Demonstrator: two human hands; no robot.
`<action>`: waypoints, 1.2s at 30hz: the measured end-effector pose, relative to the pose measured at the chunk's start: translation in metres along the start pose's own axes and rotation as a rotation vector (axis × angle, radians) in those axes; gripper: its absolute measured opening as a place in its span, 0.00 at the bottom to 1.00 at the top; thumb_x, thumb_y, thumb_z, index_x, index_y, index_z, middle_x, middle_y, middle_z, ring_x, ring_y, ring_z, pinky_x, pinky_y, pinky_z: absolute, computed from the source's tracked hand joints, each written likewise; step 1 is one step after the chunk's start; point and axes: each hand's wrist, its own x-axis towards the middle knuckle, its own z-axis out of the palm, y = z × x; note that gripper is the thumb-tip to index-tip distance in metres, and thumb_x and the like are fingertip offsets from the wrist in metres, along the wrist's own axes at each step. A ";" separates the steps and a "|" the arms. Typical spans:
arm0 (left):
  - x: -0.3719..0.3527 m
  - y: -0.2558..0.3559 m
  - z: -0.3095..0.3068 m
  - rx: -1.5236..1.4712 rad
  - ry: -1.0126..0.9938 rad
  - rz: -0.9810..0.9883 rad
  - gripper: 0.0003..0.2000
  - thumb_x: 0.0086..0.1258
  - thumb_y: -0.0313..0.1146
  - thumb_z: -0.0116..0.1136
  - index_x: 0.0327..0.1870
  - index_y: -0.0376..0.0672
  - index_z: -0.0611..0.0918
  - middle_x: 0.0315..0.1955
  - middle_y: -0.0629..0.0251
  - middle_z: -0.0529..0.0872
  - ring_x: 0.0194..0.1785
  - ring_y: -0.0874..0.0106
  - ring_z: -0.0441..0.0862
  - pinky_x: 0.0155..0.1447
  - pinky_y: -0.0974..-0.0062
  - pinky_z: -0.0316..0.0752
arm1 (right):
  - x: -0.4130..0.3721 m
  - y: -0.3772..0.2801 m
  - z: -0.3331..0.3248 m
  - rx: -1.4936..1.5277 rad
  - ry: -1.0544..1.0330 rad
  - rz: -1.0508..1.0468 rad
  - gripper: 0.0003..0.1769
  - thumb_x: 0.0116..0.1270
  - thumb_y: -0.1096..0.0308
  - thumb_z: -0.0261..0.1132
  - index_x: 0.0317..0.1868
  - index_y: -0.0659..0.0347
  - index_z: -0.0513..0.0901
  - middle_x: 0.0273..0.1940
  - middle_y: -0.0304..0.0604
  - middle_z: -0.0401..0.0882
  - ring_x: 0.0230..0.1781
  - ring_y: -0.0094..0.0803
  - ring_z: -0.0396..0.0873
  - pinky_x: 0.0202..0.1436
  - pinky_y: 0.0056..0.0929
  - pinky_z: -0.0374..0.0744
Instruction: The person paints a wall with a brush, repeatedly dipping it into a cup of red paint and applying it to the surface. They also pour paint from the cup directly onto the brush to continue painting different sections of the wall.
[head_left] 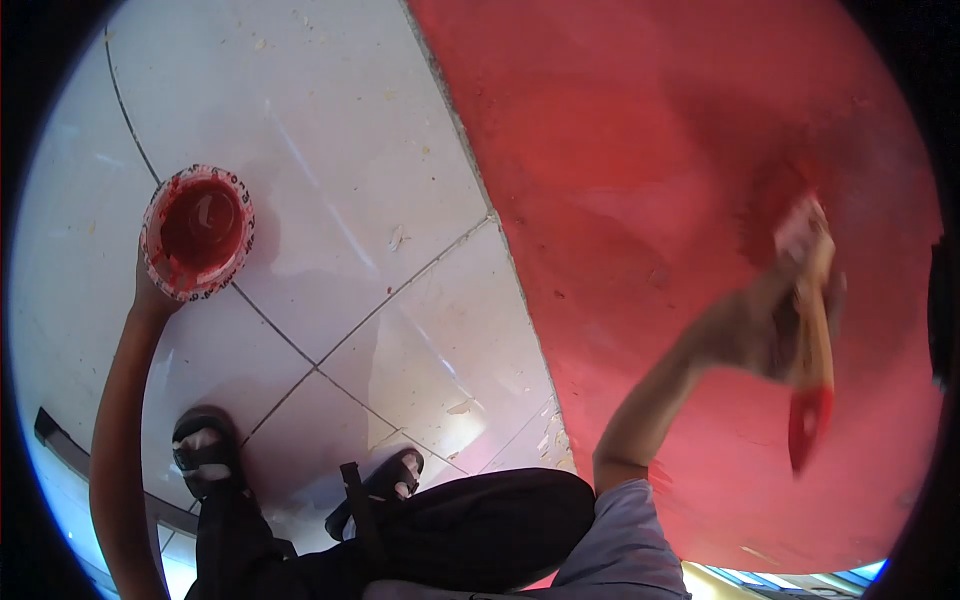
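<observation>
left side first: the left hand [153,288], partly hidden, grips a paint-smeared tub [247,225] above the pale tiled floor [340,170]; sandalled feet [207,450] just below; now across to the red-painted surface [620,130], and the right hand [772,318], blurred, clutches a paintbrush [815,345], bristle end uppermost in view, its handle tipped red!

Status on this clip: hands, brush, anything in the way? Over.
Left hand at tub, grip mostly hidden. Right hand gripping brush, blurred. Bristle end at red surface; contact unclear. Nothing visibly blocking it.
</observation>
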 end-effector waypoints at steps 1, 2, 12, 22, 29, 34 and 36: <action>0.002 0.005 0.000 -0.013 -0.013 0.022 0.29 0.73 0.36 0.56 0.73 0.45 0.61 0.69 0.60 0.68 0.70 0.65 0.69 0.69 0.63 0.72 | -0.013 0.003 -0.012 0.055 -0.090 0.077 0.07 0.66 0.79 0.63 0.42 0.73 0.83 0.36 0.47 0.86 0.33 0.33 0.84 0.39 0.29 0.84; 0.002 0.007 0.001 -0.030 -0.001 0.015 0.30 0.71 0.36 0.58 0.72 0.44 0.62 0.68 0.60 0.69 0.70 0.65 0.69 0.69 0.63 0.72 | -0.030 0.008 -0.021 0.108 -0.176 0.157 0.06 0.65 0.78 0.65 0.40 0.73 0.83 0.34 0.47 0.85 0.31 0.33 0.83 0.37 0.29 0.83; 0.002 0.006 0.004 0.136 0.098 0.068 0.35 0.61 0.34 0.68 0.69 0.40 0.66 0.64 0.57 0.74 0.67 0.61 0.72 0.68 0.63 0.69 | -0.165 -0.003 0.128 0.280 -0.358 -0.318 0.26 0.46 0.84 0.67 0.46 0.49 0.89 0.34 0.38 0.77 0.29 0.33 0.72 0.28 0.25 0.71; 0.008 0.022 0.007 0.159 0.065 0.091 0.36 0.63 0.32 0.67 0.72 0.44 0.64 0.66 0.60 0.72 0.69 0.64 0.70 0.70 0.64 0.70 | -0.174 -0.014 0.093 0.356 -0.406 -0.183 0.15 0.56 0.82 0.69 0.43 0.56 0.87 0.35 0.40 0.78 0.31 0.31 0.74 0.31 0.28 0.72; 0.006 0.009 0.000 0.249 0.072 0.173 0.35 0.63 0.31 0.67 0.72 0.43 0.64 0.67 0.60 0.72 0.69 0.64 0.70 0.70 0.64 0.70 | -0.170 -0.004 0.061 0.311 -0.061 0.075 0.17 0.58 0.83 0.66 0.46 0.57 0.87 0.33 0.38 0.79 0.31 0.33 0.75 0.31 0.29 0.73; 0.006 0.017 0.005 0.300 0.078 0.125 0.32 0.62 0.33 0.67 0.68 0.41 0.68 0.63 0.58 0.75 0.66 0.62 0.73 0.68 0.63 0.70 | -0.197 -0.001 0.105 0.352 -0.487 -0.168 0.16 0.59 0.83 0.64 0.47 0.59 0.87 0.34 0.41 0.79 0.33 0.31 0.75 0.32 0.28 0.74; 0.007 0.019 0.006 0.270 0.088 0.126 0.31 0.61 0.34 0.67 0.66 0.40 0.70 0.62 0.57 0.76 0.64 0.61 0.75 0.66 0.63 0.70 | -0.195 0.005 0.102 0.280 -0.345 -0.113 0.18 0.56 0.83 0.65 0.46 0.58 0.87 0.33 0.40 0.78 0.32 0.31 0.74 0.31 0.28 0.74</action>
